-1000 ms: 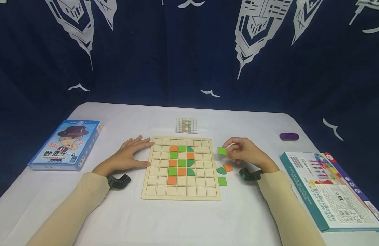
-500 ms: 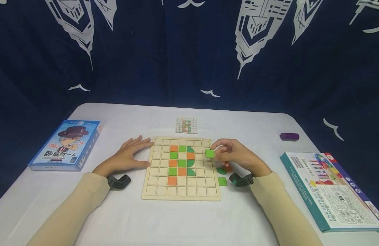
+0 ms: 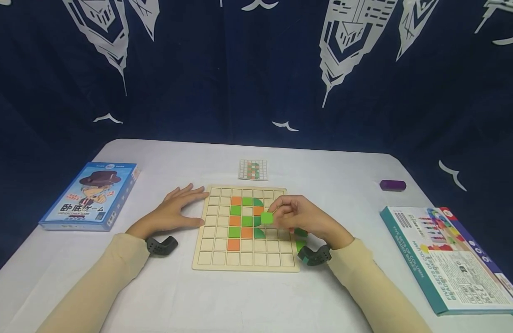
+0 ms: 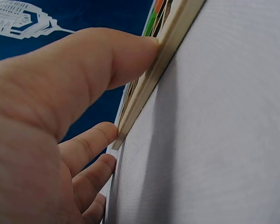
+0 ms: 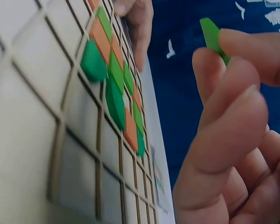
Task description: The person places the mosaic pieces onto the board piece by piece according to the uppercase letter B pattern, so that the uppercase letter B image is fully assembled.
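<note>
A wooden grid board [image 3: 281, 261] lies on the white table with orange and green tiles [image 3: 241, 220] set in its middle cells. My right hand [image 3: 299, 217] hovers over the board's right half and pinches a light green square tile [image 3: 266, 217] between thumb and fingers; the same tile [image 5: 211, 35] shows edge-on in the right wrist view, above the board [image 5: 32, 130]. My left hand [image 3: 175, 213] lies flat on the table with straight fingers against the board's left edge [image 4: 151, 88]. Loose green pieces [image 3: 300, 244] lie right of the board, partly hidden by my right hand.
A small pattern card [image 3: 253, 169] lies behind the board. A blue game box [image 3: 89, 196] sits at the left, a teal box [image 3: 448, 259] at the right edge, and a purple object [image 3: 392, 185] at the far right. A dark blue printed cloth hangs behind.
My right hand has carried the green square tile leftward from beside the board to above its right-middle cells. The left hand has stayed put.
</note>
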### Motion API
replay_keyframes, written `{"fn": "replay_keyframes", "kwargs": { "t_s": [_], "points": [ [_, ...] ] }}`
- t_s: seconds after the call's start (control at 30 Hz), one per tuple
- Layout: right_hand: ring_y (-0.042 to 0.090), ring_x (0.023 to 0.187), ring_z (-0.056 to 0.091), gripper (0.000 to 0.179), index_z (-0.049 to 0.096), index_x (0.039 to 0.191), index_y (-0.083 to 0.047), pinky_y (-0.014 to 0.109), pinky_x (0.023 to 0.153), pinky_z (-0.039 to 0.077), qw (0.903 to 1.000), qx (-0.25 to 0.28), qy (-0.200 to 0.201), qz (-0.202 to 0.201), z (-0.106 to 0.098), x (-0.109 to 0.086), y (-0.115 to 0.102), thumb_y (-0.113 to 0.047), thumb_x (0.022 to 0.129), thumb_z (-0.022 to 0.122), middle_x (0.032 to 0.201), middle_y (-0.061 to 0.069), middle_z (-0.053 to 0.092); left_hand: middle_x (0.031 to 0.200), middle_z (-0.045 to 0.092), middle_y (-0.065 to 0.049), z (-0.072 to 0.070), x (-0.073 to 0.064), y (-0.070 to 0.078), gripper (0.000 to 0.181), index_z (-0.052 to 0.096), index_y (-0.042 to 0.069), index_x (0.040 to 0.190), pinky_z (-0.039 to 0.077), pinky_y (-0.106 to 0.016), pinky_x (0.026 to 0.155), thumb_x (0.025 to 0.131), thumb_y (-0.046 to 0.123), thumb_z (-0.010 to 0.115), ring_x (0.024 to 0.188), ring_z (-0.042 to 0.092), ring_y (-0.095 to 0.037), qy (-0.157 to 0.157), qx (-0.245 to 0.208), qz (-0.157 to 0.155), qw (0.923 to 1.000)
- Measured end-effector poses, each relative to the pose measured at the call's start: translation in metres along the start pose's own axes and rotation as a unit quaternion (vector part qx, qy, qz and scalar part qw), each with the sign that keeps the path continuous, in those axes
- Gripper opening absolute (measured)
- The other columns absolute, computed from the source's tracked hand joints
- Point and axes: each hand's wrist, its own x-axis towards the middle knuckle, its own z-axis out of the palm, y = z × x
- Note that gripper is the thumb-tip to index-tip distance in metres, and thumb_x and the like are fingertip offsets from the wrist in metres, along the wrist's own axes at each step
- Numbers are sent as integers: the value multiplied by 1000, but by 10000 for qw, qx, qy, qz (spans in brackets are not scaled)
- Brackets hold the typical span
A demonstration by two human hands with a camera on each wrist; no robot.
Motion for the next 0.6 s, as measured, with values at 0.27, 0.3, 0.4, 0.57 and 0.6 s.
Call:
{"fn": "replay_keyframes", "kwargs": {
  "t_s": [0.27, 0.3, 0.4, 0.57, 0.6],
  "points": [
    [10, 66, 53, 27, 63, 116, 3, 22, 58, 43, 9993, 320, -175, 30, 21, 3, -3, 4, 90, 71, 87, -2, 71, 172, 37, -20, 0, 0, 0, 87, 53, 7, 160, -4, -62, 132, 88, 43, 85, 165, 12, -44, 20, -49, 35, 10000],
    [10, 66, 53, 27, 63, 116, 3, 22, 58, 43, 9993, 338, -186, 32, 24, 3, -3, 4, 90, 71, 87, -2, 72, 172, 37, -20, 0, 0, -1, 86, 53, 7, 160, -4, -62, 132, 88, 43, 85, 165, 12, -44, 23, -53, 38, 10000],
    [10, 64, 52, 26, 63, 116, 2, 22, 58, 42, 9989, 418, -219, 29, 33, 4, -3, 4, 91, 71, 87, -2, 73, 172, 38, -19, 1, 0, -1, 86, 53, 7, 159, -3, -63, 132, 87, 43, 85, 165, 12, -45, 27, -45, 37, 10000],
    [8, 63, 51, 26, 65, 115, 2, 21, 57, 42, 9982, 568, -212, -7, 48, 6, 0, 5, 90, 73, 87, -4, 73, 172, 38, -19, 1, 0, 0, 87, 53, 7, 159, -3, -63, 132, 87, 43, 85, 165, 12, -45, 16, -37, 19, 10000],
    [7, 62, 51, 26, 65, 115, 3, 21, 57, 42, 9981, 580, -197, -23, 51, 6, 1, 5, 90, 73, 88, -5, 73, 172, 38, -19, 1, 0, 0, 87, 53, 7, 159, -3, -63, 132, 87, 43, 85, 165, 12, -44, 13, -36, 12, 10000]
  ]
}}
